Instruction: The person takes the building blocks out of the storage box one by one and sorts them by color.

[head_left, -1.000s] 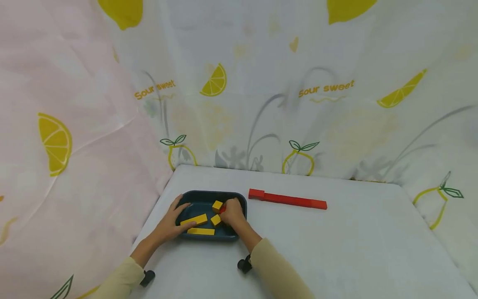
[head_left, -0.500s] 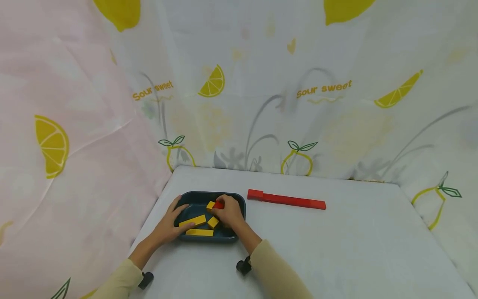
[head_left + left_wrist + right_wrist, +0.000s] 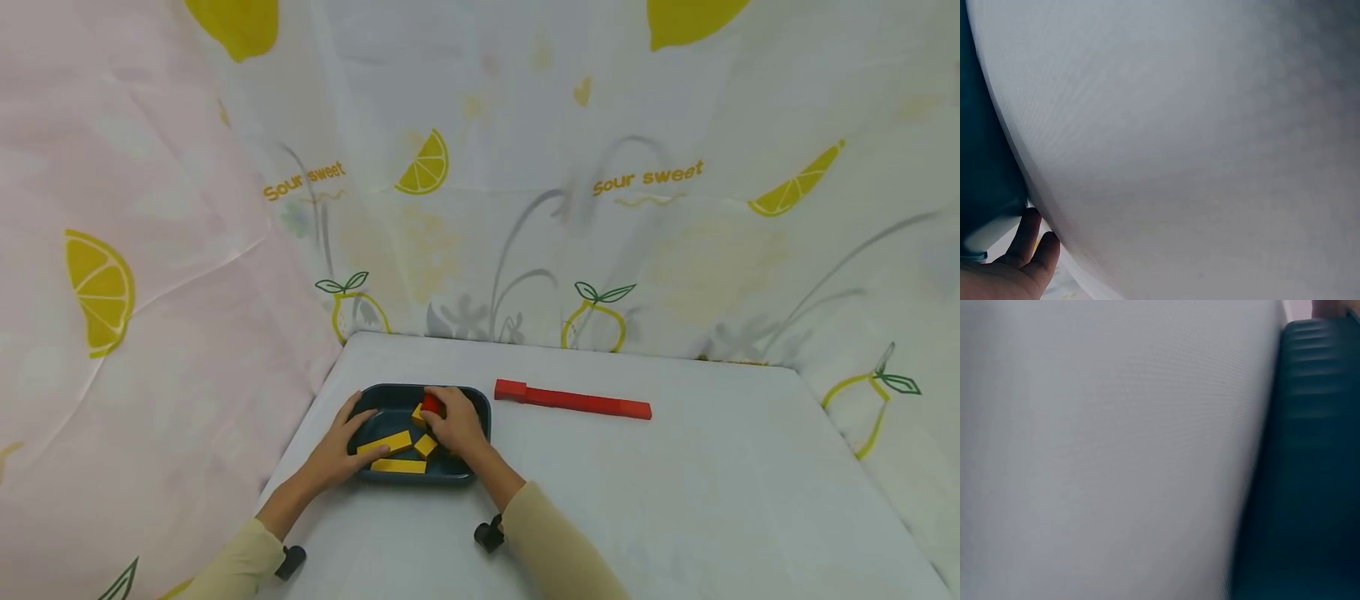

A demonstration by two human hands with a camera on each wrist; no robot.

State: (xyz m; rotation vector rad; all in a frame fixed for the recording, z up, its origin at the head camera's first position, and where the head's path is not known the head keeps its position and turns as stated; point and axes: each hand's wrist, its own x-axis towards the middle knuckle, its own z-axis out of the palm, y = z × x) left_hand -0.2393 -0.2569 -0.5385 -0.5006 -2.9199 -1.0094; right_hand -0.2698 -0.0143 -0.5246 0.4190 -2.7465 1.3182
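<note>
A dark blue-green tray (image 3: 393,419) sits on the white table in the head view. My left hand (image 3: 335,450) holds its left side, with the thumb over a long yellow block (image 3: 390,443) inside. In the left wrist view, fingers (image 3: 1042,259) lie against the tray's outer wall. My right hand (image 3: 459,425) is over the tray's right part, pinching a small red block (image 3: 432,403) between thumb and fingers. Behind that block a yellow cube (image 3: 417,414) is partly hidden. A second yellow cube (image 3: 425,447) and another long yellow block (image 3: 399,467) lie nearer the front.
Right of the tray, a row of red blocks (image 3: 573,400) lies end to end on the white table (image 3: 675,483), its left end thicker. A lemon-print cloth (image 3: 517,250) hangs along the back and left. Black wrist cameras (image 3: 489,535) sit under both forearms.
My right hand has moved left inside the tray, bringing the red block up in front of the yellow cube. That cube has shifted slightly left. The left hand keeps its hold on the tray.
</note>
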